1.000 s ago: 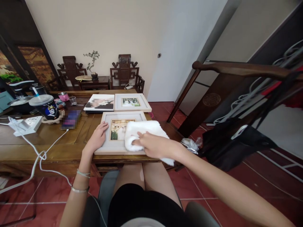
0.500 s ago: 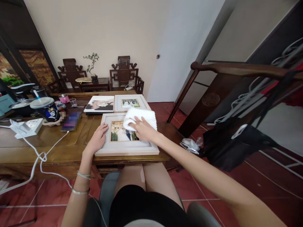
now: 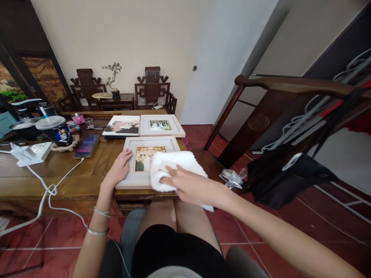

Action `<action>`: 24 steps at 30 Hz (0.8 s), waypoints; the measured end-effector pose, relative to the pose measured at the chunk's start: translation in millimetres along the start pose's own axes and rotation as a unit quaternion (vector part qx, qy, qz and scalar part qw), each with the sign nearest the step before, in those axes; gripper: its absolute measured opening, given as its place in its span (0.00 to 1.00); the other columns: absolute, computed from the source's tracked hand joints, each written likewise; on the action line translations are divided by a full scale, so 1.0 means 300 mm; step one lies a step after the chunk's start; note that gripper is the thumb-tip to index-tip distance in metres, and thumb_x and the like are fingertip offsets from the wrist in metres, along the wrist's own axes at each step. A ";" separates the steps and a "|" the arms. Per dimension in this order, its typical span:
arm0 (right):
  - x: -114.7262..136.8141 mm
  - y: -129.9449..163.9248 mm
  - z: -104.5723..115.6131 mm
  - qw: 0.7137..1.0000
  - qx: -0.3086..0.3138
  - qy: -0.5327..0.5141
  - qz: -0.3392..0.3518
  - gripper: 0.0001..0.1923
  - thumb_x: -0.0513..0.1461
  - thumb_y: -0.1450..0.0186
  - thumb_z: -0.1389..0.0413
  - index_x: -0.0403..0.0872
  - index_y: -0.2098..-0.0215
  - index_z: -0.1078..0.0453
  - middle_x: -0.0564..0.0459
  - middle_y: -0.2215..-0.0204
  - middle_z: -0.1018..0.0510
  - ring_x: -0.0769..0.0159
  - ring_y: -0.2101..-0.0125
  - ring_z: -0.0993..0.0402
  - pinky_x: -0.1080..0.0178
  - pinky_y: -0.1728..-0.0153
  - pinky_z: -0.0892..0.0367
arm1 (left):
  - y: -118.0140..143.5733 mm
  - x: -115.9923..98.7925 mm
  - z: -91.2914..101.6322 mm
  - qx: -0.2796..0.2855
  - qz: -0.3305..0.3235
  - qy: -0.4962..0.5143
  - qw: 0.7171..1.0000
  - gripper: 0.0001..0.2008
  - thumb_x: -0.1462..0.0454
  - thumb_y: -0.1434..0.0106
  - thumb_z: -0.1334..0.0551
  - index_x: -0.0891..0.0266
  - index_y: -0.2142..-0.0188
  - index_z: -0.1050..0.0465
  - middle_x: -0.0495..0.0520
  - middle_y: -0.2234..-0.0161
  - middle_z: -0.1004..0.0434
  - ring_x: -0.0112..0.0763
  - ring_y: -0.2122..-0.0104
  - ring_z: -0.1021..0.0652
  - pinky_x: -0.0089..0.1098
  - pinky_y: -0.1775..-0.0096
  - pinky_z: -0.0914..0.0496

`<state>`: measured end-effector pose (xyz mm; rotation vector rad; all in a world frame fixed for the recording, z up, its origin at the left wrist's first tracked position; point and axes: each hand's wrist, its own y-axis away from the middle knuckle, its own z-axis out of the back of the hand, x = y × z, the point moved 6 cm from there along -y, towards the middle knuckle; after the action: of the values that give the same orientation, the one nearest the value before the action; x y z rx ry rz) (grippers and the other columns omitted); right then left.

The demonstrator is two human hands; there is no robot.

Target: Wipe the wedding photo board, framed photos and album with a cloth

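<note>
A pale framed photo [image 3: 133,144] lies flat at the near edge of the wooden table [image 3: 58,170]. My left hand [image 3: 119,168] rests flat on the frame's left border, fingers spread. My right hand [image 3: 188,184] presses a white towel [image 3: 171,164] onto the frame's near right part, and the towel hangs over the table's front edge. The cloth hides the right half of the picture.
Two more framed pictures [image 3: 161,125] [image 3: 121,126] lie farther back. At left stand a lidded drink cup [image 3: 56,131], a phone [image 3: 86,146], a white power strip [image 3: 33,152] with trailing cable, and small cups. A stair rail [image 3: 290,85] and a dark bag [image 3: 284,173] are at right.
My right hand has pulled the towel from the frame's far right corner back toward me to the near edge. My left hand has stayed on the frame's left border.
</note>
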<state>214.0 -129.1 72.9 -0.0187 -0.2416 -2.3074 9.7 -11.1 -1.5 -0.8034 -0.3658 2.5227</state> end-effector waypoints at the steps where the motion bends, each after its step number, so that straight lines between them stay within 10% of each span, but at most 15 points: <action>1: 0.022 0.017 0.006 1.000 -0.006 -0.006 0.009 0.30 0.23 0.45 0.55 0.41 0.47 0.31 0.35 0.45 0.30 0.46 0.42 0.37 0.46 0.46 0.38 | 0.000 -0.001 0.000 0.000 -0.001 -0.002 1.000 0.27 0.70 0.40 0.52 0.67 0.42 0.31 0.59 0.39 0.33 0.40 0.36 0.39 0.48 0.35 0.46; 5: 0.013 -0.001 -0.015 0.999 -0.038 -0.028 0.021 0.31 0.24 0.45 0.54 0.42 0.44 0.34 0.34 0.39 0.36 0.49 0.37 0.44 0.46 0.40 0.45 | 0.001 -0.005 0.000 0.006 -0.002 -0.007 1.000 0.27 0.70 0.39 0.53 0.71 0.43 0.31 0.63 0.39 0.34 0.40 0.36 0.39 0.47 0.35 0.46; 16: -0.348 -0.263 -0.024 0.977 -0.161 0.077 -0.115 0.29 0.27 0.41 0.52 0.39 0.41 0.37 0.34 0.37 0.37 0.45 0.36 0.49 0.39 0.40 0.52 | -0.001 0.007 0.006 0.003 -0.002 0.002 1.000 0.26 0.69 0.39 0.52 0.66 0.43 0.30 0.59 0.39 0.33 0.40 0.36 0.38 0.48 0.35 0.46; 24: -0.176 -0.163 -0.025 0.994 -0.052 0.056 -0.081 0.30 0.24 0.43 0.55 0.38 0.43 0.34 0.33 0.42 0.32 0.43 0.40 0.41 0.41 0.44 0.45 | -0.004 -0.001 0.007 0.003 0.003 0.001 1.000 0.26 0.69 0.39 0.52 0.69 0.43 0.31 0.61 0.39 0.33 0.40 0.36 0.38 0.48 0.35 0.46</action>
<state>214.8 -59.8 52.6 0.0800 -0.0680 -2.4706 9.2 -10.6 0.7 -0.8058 -0.3570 2.5266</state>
